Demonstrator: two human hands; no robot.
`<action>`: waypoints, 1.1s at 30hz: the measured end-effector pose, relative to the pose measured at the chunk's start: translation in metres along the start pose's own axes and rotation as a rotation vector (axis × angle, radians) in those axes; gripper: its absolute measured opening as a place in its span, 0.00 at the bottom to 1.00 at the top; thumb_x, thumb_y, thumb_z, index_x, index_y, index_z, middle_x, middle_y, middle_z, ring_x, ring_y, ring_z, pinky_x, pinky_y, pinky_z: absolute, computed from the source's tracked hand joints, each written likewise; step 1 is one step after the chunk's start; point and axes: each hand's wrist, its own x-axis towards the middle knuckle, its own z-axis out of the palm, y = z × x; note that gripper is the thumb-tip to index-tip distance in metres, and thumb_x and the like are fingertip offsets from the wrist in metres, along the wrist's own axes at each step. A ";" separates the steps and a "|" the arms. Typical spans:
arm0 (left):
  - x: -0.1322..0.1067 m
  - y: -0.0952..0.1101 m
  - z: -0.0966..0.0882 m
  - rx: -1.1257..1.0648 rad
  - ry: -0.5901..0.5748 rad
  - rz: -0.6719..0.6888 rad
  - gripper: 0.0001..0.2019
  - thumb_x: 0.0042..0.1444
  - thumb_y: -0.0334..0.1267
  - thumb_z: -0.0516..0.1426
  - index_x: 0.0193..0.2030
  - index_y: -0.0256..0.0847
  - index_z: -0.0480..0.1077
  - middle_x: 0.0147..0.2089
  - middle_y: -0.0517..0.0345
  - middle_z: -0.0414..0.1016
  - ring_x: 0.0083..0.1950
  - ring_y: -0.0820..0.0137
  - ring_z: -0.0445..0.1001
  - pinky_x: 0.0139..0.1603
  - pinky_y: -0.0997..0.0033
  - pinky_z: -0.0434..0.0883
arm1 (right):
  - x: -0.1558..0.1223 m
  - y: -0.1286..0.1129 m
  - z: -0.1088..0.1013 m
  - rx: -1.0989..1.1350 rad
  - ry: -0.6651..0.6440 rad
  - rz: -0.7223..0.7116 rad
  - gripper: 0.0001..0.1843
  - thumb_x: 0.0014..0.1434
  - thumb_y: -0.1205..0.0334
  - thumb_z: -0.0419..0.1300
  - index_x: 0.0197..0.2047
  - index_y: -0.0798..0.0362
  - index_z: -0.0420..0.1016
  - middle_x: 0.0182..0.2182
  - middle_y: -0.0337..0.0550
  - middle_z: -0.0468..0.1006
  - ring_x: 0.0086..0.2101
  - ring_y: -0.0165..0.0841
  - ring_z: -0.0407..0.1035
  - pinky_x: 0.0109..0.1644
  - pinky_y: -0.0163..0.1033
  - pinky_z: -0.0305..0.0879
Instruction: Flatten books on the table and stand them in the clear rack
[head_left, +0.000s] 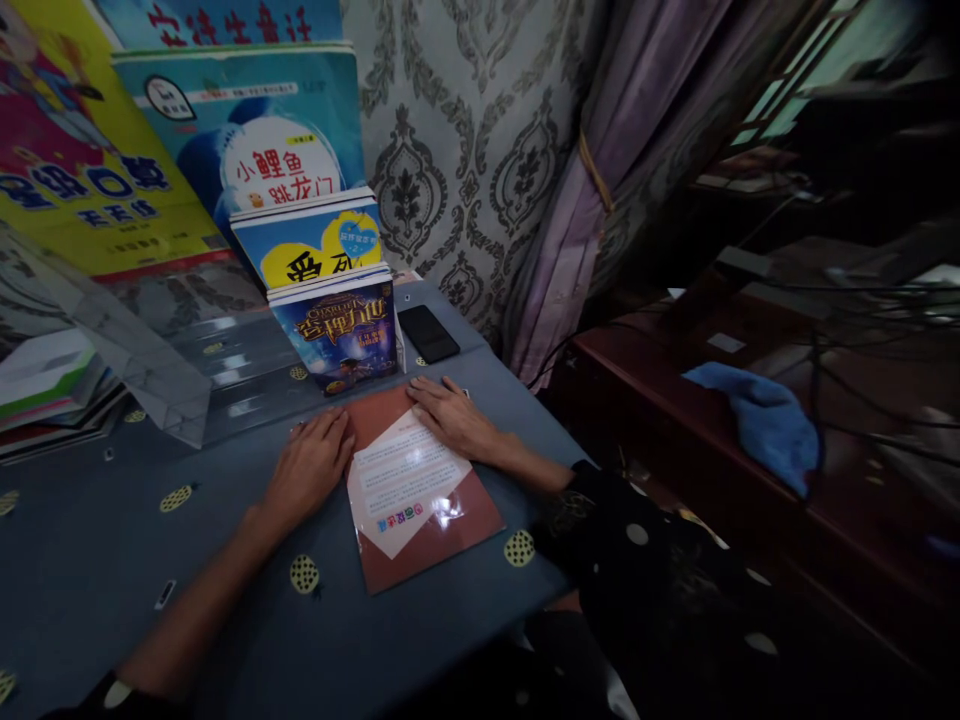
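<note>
A thin reddish-brown book (465, 520) with a white printed panel lies flat on the blue-grey tabletop (240, 600). My left hand (311, 460) rests along its upper left edge, fingers stretched forward and thumb side against the book. Over the top right corner lies my right hand (454, 418), palm down with its fingers extended. Neither hand is closed round anything. Just beyond the book's top edge stands a dark blue storybook (349, 340), the front one in a stepped row of upright books.
Taller books, among them a teal one (300, 110) and a yellow one (150, 235), stand behind. A clear plastic stand (161, 370) and a book stack (56, 385) are left. A black phone (429, 334) lies near the wall. Right are a curtain (570, 230) and a blue cloth (772, 420).
</note>
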 end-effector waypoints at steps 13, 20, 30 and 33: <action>0.024 0.016 0.000 -0.053 0.002 0.113 0.22 0.69 0.39 0.45 0.62 0.32 0.69 0.65 0.38 0.72 0.64 0.53 0.72 0.65 0.48 0.67 | -0.002 -0.004 0.002 -0.036 -0.025 0.004 0.28 0.72 0.60 0.47 0.69 0.67 0.61 0.69 0.63 0.60 0.71 0.46 0.50 0.73 0.58 0.49; 0.062 0.035 0.013 -0.137 -0.056 0.221 0.22 0.70 0.39 0.46 0.67 0.35 0.65 0.68 0.43 0.69 0.67 0.58 0.69 0.67 0.50 0.65 | -0.005 0.007 0.008 0.063 0.030 -0.041 0.27 0.72 0.61 0.47 0.68 0.67 0.62 0.69 0.64 0.62 0.70 0.44 0.53 0.72 0.58 0.53; 0.076 0.046 0.023 -0.229 -0.040 0.256 0.22 0.71 0.40 0.45 0.67 0.37 0.66 0.69 0.44 0.67 0.69 0.59 0.66 0.68 0.52 0.63 | -0.034 0.013 0.011 0.138 0.069 -0.072 0.28 0.72 0.58 0.47 0.71 0.57 0.59 0.70 0.57 0.61 0.70 0.42 0.52 0.73 0.58 0.52; 0.075 0.048 0.022 -0.228 -0.033 0.239 0.22 0.71 0.40 0.45 0.66 0.38 0.67 0.69 0.45 0.68 0.69 0.59 0.66 0.68 0.51 0.62 | -0.052 0.009 0.007 0.128 0.050 -0.072 0.27 0.73 0.57 0.48 0.71 0.55 0.59 0.70 0.55 0.61 0.70 0.42 0.53 0.73 0.59 0.53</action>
